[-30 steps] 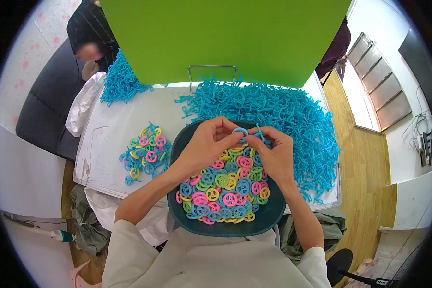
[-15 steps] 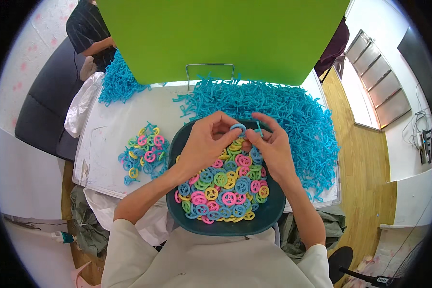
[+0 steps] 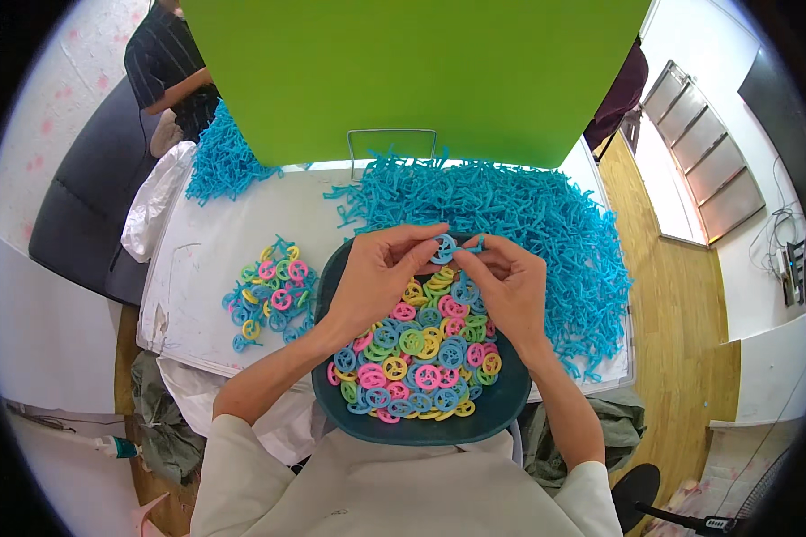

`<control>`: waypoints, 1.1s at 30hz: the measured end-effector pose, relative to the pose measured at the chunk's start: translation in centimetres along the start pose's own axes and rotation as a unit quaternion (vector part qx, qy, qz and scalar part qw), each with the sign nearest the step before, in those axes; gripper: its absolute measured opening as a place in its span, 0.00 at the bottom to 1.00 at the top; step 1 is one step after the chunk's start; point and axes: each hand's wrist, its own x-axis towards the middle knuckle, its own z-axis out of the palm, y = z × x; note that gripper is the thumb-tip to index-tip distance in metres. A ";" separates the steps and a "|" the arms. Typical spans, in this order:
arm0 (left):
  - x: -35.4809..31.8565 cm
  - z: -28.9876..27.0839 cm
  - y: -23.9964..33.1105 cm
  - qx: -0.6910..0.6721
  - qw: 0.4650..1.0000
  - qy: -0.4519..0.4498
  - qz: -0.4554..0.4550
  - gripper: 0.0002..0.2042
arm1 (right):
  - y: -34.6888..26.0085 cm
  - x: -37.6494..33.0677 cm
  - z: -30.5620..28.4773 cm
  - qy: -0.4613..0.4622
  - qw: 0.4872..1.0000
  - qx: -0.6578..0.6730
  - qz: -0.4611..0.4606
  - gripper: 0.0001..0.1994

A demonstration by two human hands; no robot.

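Note:
Over the far part of a dark green tub, my left hand pinches a small blue spoked plastic wheel between thumb and fingers. Close beside it, my right hand grips a small blue plastic stem piece, held against the wheel's right side. Whether the two parts are joined I cannot tell. Below both hands the tub holds many loose spoked wheels in pink, yellow, green and blue.
A large heap of blue stem pieces covers the table's right side, with a smaller heap far left. Wheels with stems attached lie left of the tub. A green panel stands behind a wire stand. Another person sits far left.
The wheel has turned from nearly edge-on to facing up. The stem piece has tipped from upright to level, and my hands have come lower and closer together.

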 end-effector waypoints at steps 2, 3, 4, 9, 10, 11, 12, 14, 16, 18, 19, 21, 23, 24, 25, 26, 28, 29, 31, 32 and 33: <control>0.0 0.0 -0.1 0.004 1.000 -0.004 -0.003 0.13 | -0.3 0.0 -0.1 0.000 1.000 -0.014 0.004 0.08; 0.1 0.0 -0.1 0.004 1.000 -0.004 -0.003 0.13 | -0.4 0.0 -0.2 0.001 1.000 -0.029 0.008 0.08; 0.1 0.1 0.0 -0.001 1.000 -0.006 -0.009 0.14 | -0.5 0.0 -0.1 0.001 1.000 -0.029 0.008 0.08; 0.1 0.0 -0.3 -0.032 0.999 -0.001 -0.029 0.14 | -0.8 0.0 -0.2 -0.006 0.997 -0.010 0.079 0.07; 0.1 0.0 -0.3 -0.039 0.998 -0.002 -0.046 0.14 | -0.7 0.0 -0.2 -0.005 0.997 -0.011 0.079 0.07; 0.2 0.0 -0.3 -0.046 0.997 -0.003 -0.062 0.14 | -0.6 0.0 -0.1 0.005 0.997 -0.013 0.075 0.07; 0.2 -0.1 -0.3 -0.046 0.997 -0.002 -0.061 0.14 | -0.4 0.1 0.0 0.013 0.997 -0.015 0.072 0.08; 0.1 -0.2 -0.5 -0.054 0.996 -0.001 -0.067 0.14 | -1.2 0.1 -0.1 -0.003 0.995 -0.062 0.072 0.08; 0.0 -0.3 -0.5 -0.024 0.998 -0.002 -0.063 0.14 | -1.2 0.2 -0.1 -0.016 0.991 -0.108 0.071 0.08; -0.1 -0.3 -0.7 0.007 0.998 -0.002 -0.059 0.14 | -0.4 0.3 -0.2 -0.034 0.995 -0.065 0.068 0.07; -0.2 -0.3 -0.9 0.038 0.998 0.009 -0.046 0.13 | -0.5 0.3 -0.1 -0.035 0.995 -0.065 0.068 0.07; -0.1 -0.2 -0.9 0.069 0.997 0.020 -0.033 0.12 | -1.1 0.3 0.0 -0.036 0.984 -0.160 0.066 0.08; -0.1 0.0 -0.3 0.099 0.994 0.018 -0.036 0.13 | -0.2 0.5 -0.2 -0.037 0.991 -0.122 0.045 0.08; 0.1 0.0 -0.2 0.098 0.994 0.017 -0.036 0.13 | 0.1 0.5 -0.3 -0.037 0.995 -0.084 0.023 0.08; 0.3 -0.1 0.0 0.045 0.998 0.005 -0.035 0.13 | 0.2 0.5 -0.2 -0.037 0.995 -0.085 0.023 0.08; 0.4 -0.2 0.1 -0.009 0.999 -0.007 -0.034 0.12 | 0.3 0.5 -0.1 -0.034 0.996 -0.080 -0.008 0.08; 0.5 -0.5 -0.3 -0.017 0.999 -0.008 -0.032 0.12 | 0.6 0.6 -0.1 -0.031 0.996 -0.075 -0.041 0.08; 0.5 -0.7 -0.4 -0.024 0.999 -0.009 -0.031 0.12 | 0.8 0.5 -0.1 -0.041 0.995 -0.078 -0.040 0.08; 0.3 -1.2 -0.5 -0.001 0.999 -0.018 -0.033 0.11 | 0.5 0.2 0.1 -0.055 0.994 -0.081 -0.041 0.08; 0.2 -1.6 -0.4 0.022 0.999 -0.029 -0.035 0.10 | -0.1 0.1 0.3 -0.063 0.995 -0.067 -0.038 0.08; 0.1 -1.7 -0.2 0.022 0.999 -0.026 -0.034 0.10 | -0.4 -0.1 0.4 -0.071 0.995 -0.052 -0.036 0.08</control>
